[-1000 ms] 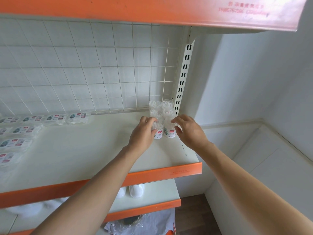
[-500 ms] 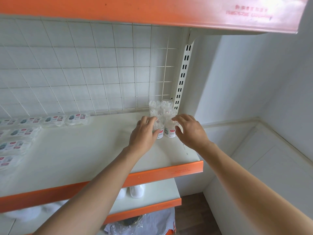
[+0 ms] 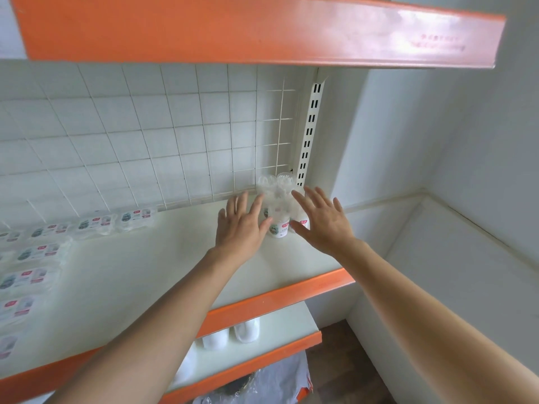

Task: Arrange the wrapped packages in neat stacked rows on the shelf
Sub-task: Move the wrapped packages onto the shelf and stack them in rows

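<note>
Spreading wide, both hands have let go of the wrapped packages (image 3: 277,199). Half a second ago their fingers curled round the stack; now the left hand (image 3: 242,225) and right hand (image 3: 323,223) hang open with straight, splayed fingers on either side of it. Whether any fingertip touches the wrap cannot be told. The stack stands where it did, at the back right corner of the shelf (image 3: 145,272), against the wire grid (image 3: 175,135) and just beside the slotted upright (image 3: 309,132). Its labels show red and green patches, too blurred to read. Flat packs (image 3: 96,224) along the shelf's left carry similar labels, equally unreadable. Faint red writing (image 3: 437,43) on the upper shelf edge (image 3: 262,30) is illegible.
</note>
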Available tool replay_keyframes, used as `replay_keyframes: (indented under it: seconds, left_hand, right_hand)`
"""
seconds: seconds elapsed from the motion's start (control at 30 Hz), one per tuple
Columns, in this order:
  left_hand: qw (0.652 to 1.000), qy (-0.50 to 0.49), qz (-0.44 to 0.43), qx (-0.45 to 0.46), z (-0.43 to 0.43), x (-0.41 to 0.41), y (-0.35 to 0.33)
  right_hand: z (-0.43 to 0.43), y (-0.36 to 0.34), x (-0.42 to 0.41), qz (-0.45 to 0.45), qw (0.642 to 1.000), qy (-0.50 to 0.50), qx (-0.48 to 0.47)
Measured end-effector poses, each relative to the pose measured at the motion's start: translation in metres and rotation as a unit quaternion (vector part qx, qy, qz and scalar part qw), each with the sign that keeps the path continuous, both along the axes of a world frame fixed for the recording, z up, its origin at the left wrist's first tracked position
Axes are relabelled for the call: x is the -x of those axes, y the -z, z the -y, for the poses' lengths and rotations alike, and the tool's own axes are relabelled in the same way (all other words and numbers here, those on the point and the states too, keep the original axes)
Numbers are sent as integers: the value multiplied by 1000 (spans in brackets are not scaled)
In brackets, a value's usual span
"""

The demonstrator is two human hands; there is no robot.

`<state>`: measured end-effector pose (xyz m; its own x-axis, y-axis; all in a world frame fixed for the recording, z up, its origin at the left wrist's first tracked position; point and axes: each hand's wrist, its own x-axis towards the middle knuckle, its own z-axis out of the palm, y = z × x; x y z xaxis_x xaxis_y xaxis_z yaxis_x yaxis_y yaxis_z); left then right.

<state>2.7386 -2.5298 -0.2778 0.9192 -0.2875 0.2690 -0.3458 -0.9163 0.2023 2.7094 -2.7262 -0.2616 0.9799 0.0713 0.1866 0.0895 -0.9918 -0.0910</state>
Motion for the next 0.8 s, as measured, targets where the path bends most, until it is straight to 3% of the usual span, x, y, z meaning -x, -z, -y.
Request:
replay_keyframes:
  seconds: [0.3,0.8]
  left_hand:
    - [998,-48,-27,-24,-59,49,-20]
    - [957,-274,-50,-81,-237,209,-30]
  right_hand:
    - [-57,-12,32,22,999,-34,32]
    - [-248,8,116,12,974,-225,-16]
